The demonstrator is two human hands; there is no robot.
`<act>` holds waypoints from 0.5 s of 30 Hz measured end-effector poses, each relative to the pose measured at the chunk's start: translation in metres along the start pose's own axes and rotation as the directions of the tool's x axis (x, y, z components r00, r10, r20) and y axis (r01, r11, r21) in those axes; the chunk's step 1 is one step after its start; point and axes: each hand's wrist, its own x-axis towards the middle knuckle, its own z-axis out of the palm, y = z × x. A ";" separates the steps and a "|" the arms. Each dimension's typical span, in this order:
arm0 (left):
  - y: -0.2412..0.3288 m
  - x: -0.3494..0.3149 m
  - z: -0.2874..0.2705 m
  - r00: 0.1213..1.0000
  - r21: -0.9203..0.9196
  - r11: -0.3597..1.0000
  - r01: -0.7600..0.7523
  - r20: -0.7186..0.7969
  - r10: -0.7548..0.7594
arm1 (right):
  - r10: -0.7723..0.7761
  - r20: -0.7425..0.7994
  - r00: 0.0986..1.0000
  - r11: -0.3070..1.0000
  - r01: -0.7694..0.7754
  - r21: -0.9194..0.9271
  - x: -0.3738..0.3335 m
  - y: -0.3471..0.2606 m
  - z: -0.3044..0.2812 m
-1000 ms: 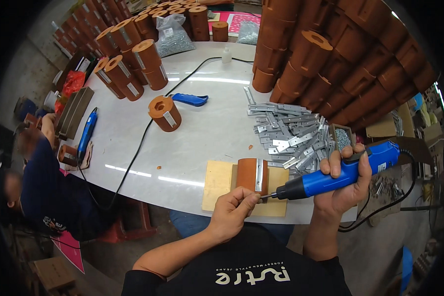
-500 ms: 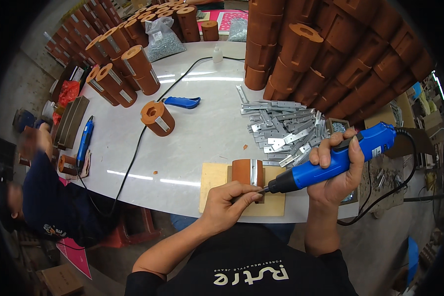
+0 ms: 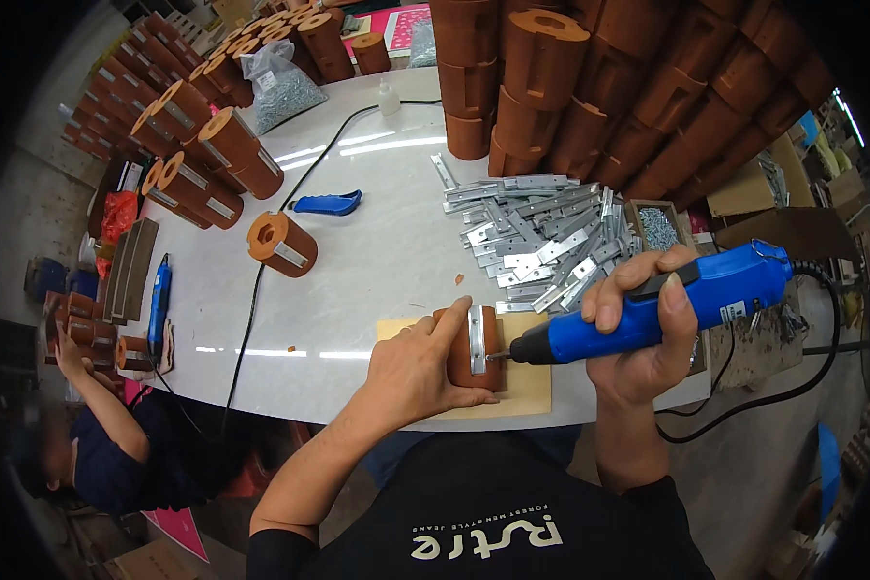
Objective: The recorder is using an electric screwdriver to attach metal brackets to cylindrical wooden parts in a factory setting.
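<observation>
A brown cylindrical block [image 3: 460, 356] lies on its side on a pale board [image 3: 524, 394] at the table's near edge. Along its face runs a silver metal strip [image 3: 478, 333]. My left hand [image 3: 411, 375] is wrapped round the block's left side, thumb along the near end and fingers along the far side. In my right hand [image 3: 638, 338] is a blue electric screwdriver [image 3: 720, 288], held nearly level. Its bit meets the lower part of the strip; whether a screw sits at the tip is too small to tell.
Loose metal strips [image 3: 541, 237] are heaped beyond the board, beside a box of screws [image 3: 657, 227]. Brown blocks [image 3: 551, 68] are stacked high at the right. A single block [image 3: 282, 245], a blue-handled tool [image 3: 327, 203] and a black cable [image 3: 251, 319] lie leftward. A co-worker's arm [image 3: 106, 411] reaches in at far left.
My left hand has gone from pinching at the screwdriver's tip to gripping the block. The screwdriver's bit now touches the strip. At left, the co-worker's arm has shifted toward the blocks there.
</observation>
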 end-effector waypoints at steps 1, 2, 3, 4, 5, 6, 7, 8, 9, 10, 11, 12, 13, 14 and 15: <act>0.001 0.001 -0.001 1.000 0.002 1.000 0.006 0.021 -0.006 | 0.005 0.000 1.000 1.000 -0.005 0.006 0.000 0.000 -0.001; -0.002 0.000 0.001 1.000 -0.031 0.999 -0.019 -0.015 0.018 | 0.021 -0.015 1.000 1.000 -0.020 0.016 0.000 0.000 -0.002; -0.007 0.000 0.006 0.998 -0.064 0.997 -0.044 -0.053 0.041 | 0.036 -0.028 0.999 0.999 -0.035 0.026 0.001 0.001 -0.003; -0.011 -0.001 0.011 0.994 -0.095 0.993 -0.070 -0.091 0.062 | 0.052 -0.042 0.998 0.998 -0.050 0.036 0.001 0.001 -0.004; -0.015 -0.001 0.014 0.992 -0.128 0.988 -0.089 -0.100 0.077 | 0.063 -0.044 0.997 0.997 -0.061 0.043 0.001 0.002 -0.005; -0.019 0.000 0.017 0.990 -0.160 0.981 -0.108 -0.109 0.092 | 0.073 -0.045 0.996 0.996 -0.071 0.049 0.001 0.003 -0.007; -0.020 -0.001 0.018 0.987 -0.193 0.973 -0.127 -0.118 0.106 | 0.084 -0.047 0.995 0.995 -0.082 0.056 0.001 0.004 -0.007; -0.020 0.000 0.017 0.988 -0.199 0.972 -0.126 -0.109 0.106 | 0.083 -0.041 0.996 0.995 -0.080 0.052 0.001 0.005 -0.007; -0.020 0.002 0.016 0.989 -0.205 0.971 -0.125 -0.100 0.106 | 0.081 -0.035 0.996 0.996 -0.079 0.049 0.001 0.006 -0.007; -0.020 0.002 0.016 0.990 -0.211 0.970 -0.123 -0.091 0.106 | 0.079 -0.030 0.996 0.996 -0.077 0.045 0.000 0.006 -0.006; -0.020 0.003 0.015 0.992 -0.188 0.975 -0.118 -0.073 0.106 | 0.076 -0.027 0.997 0.996 -0.074 0.043 0.000 0.007 -0.006; -0.021 0.003 0.014 0.993 -0.165 0.980 -0.113 -0.055 0.105 | 0.072 -0.024 0.997 0.997 -0.071 0.041 0.000 0.007 -0.006; -0.021 0.004 0.013 0.994 -0.142 0.984 -0.108 -0.037 0.104 | 0.069 -0.021 0.997 0.997 -0.068 0.038 0.000 0.007 -0.006; -0.020 0.005 0.012 0.996 -0.132 0.987 -0.090 -0.018 0.088 | 0.069 -0.029 0.997 0.997 -0.068 0.037 0.000 0.006 -0.005; -0.019 0.006 0.010 0.997 -0.122 0.990 -0.071 0.001 0.072 | 0.069 -0.037 0.997 0.997 -0.068 0.035 0.000 0.006 -0.006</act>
